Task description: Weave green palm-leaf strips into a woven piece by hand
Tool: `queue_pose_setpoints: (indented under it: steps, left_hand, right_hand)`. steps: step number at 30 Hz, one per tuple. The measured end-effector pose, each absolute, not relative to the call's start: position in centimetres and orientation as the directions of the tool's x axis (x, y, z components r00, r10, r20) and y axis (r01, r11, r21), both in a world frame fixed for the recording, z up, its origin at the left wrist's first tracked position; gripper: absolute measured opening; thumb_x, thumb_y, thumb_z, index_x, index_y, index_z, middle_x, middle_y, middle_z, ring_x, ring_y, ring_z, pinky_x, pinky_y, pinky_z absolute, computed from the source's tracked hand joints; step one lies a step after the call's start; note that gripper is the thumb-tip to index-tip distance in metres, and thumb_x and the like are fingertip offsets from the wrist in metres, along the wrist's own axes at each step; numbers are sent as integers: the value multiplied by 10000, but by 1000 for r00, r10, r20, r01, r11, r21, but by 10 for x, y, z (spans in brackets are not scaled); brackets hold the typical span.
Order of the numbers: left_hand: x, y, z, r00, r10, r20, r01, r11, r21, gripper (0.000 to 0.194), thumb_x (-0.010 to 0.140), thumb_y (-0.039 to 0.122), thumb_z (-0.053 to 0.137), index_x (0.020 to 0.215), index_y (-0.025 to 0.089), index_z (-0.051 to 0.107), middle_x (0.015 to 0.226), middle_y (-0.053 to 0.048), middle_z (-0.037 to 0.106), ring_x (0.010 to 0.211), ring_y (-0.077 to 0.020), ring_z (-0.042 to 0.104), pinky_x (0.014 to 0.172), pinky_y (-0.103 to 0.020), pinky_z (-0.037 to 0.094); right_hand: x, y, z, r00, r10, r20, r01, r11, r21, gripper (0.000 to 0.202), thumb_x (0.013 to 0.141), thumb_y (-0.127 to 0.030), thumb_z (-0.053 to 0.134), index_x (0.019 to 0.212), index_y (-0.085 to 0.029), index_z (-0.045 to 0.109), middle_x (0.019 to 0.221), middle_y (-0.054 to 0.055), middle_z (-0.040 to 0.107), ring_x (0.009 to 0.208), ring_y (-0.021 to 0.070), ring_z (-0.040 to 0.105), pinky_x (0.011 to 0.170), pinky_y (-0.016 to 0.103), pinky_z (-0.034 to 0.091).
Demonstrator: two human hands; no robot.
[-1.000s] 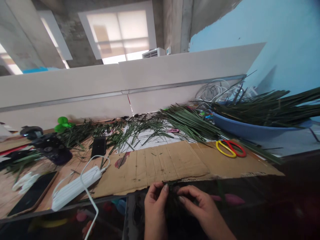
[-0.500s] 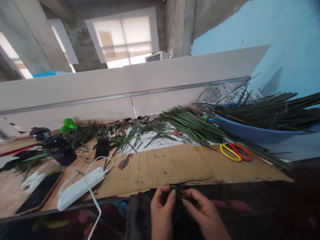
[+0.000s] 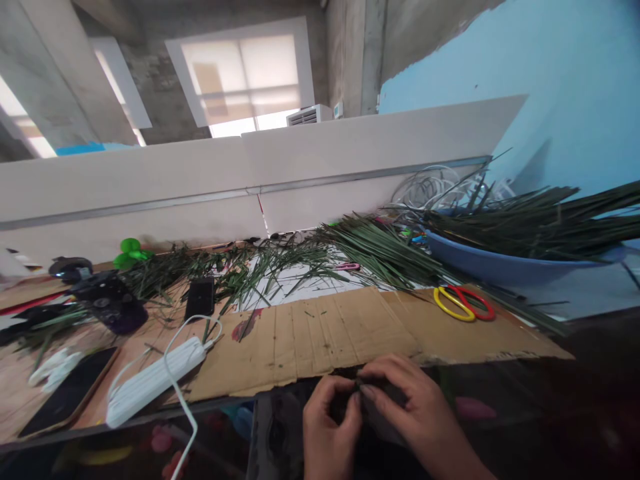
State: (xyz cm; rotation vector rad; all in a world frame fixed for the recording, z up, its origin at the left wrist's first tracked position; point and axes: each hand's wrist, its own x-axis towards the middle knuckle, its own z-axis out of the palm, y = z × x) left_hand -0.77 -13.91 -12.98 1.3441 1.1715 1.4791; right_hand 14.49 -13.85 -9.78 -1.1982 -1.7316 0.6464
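Note:
Just past the front edge of the cardboard sheet (image 3: 320, 333), both hands are held close together over the dark lap area. My left hand (image 3: 330, 420) has thumb and forefinger curled into a pinch. My right hand (image 3: 405, 400) pinches beside it, the fingertips nearly meeting. Between the tips is a small dark piece, too small and dim to name. Yellow and red-handled scissors (image 3: 463, 305) lie on the cardboard to the right. Green leaf strips (image 3: 380, 250) are heaped behind the cardboard.
A blue basin (image 3: 505, 263) full of long leaves stands at the right. On the left are a white power strip (image 3: 155, 380) with its cable, a large phone (image 3: 70, 393), a smaller phone (image 3: 200, 297), a dark cup (image 3: 113, 303) and crumpled tissue (image 3: 56, 369).
My right hand has risen slightly, and its fingers now arch over the pinch point. My left hand has tilted a little to the right. The view has shifted slightly.

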Motion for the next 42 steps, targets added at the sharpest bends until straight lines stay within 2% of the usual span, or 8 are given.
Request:
queue_pose_setpoints:
  steps: [4, 11, 15, 18, 22, 28, 35, 42]
  left_hand:
    - [-8, -140, -131, -62, 923, 380, 173, -365, 915, 108, 780, 146, 634, 729, 210, 705, 710, -19, 685, 683, -182, 620, 660, -236, 473]
    - [-9, -140, -131, -81, 948, 307, 117, -297, 948, 66, 764, 193, 678, 722, 205, 729, 701, -25, 709, 686, -188, 636, 660, -238, 480]
    - [-10, -135, -141, -58, 998, 39, -175, -49, 983, 152, 711, 315, 789, 728, 168, 753, 707, -48, 731, 683, -184, 645, 662, -246, 492]
    - [-10, -131, -148, -10, 987, -159, -502, 133, 855, 286, 637, 373, 873, 776, 155, 749, 765, -72, 762, 704, -191, 689, 685, -268, 528]
    - [-5, -132, -144, -66, 972, -225, -687, 120, 717, 305, 583, 325, 920, 764, 174, 728, 784, -62, 778, 708, -185, 716, 703, -271, 549]
    - [-1, -137, -140, -111, 976, -189, -619, 81, 781, 316, 567, 357, 924, 748, 164, 751, 769, -59, 769, 743, -187, 704, 745, -263, 534]
    - [-7, -137, -144, -43, 995, -88, -432, 61, 900, 318, 635, 413, 875, 795, 157, 776, 820, -87, 773, 829, -222, 684, 799, -281, 496]
    - [-8, -135, -153, -7, 998, -69, -452, 58, 890, 282, 665, 384, 864, 778, 150, 753, 787, -69, 740, 760, -182, 649, 733, -256, 488]
  right_hand:
    - [139, -137, -92, -168, 908, 385, 501, 414, -760, 105, 861, -155, 594, 824, -225, 662, 834, 24, 671, 837, 233, 606, 747, 336, 446]
    - [132, -138, -100, -165, 894, 416, 479, 442, -759, 145, 919, -182, 497, 827, -214, 604, 836, 36, 628, 824, 229, 580, 735, 347, 421]
    - [137, -134, -105, -66, 925, 375, 363, 372, -854, 155, 929, -278, 531, 840, -211, 639, 850, 40, 647, 852, 234, 602, 763, 343, 444]
    - [143, -130, -111, 58, 963, 261, 174, 248, -953, 229, 918, -401, 573, 993, -206, 668, 968, 67, 687, 930, 257, 631, 817, 356, 474]
    - [142, -130, -122, 70, 991, 116, -28, 118, -993, 327, 841, -482, 682, 998, -195, 675, 943, 62, 708, 888, 253, 647, 772, 332, 503]
    - [127, -134, -129, 66, 985, 162, 22, 161, -987, 257, 804, -443, 714, 799, -188, 690, 731, 7, 645, 718, 207, 594, 663, 289, 460]
    - [132, -134, -121, 52, 970, 238, 150, 228, -962, 210, 847, -378, 631, 739, -199, 653, 720, -1, 606, 726, 204, 570, 661, 288, 424]
    - [135, -133, -125, 0, 971, 239, 155, 236, -959, 208, 862, -365, 608, 733, -202, 623, 726, 1, 581, 722, 204, 548, 659, 295, 421]
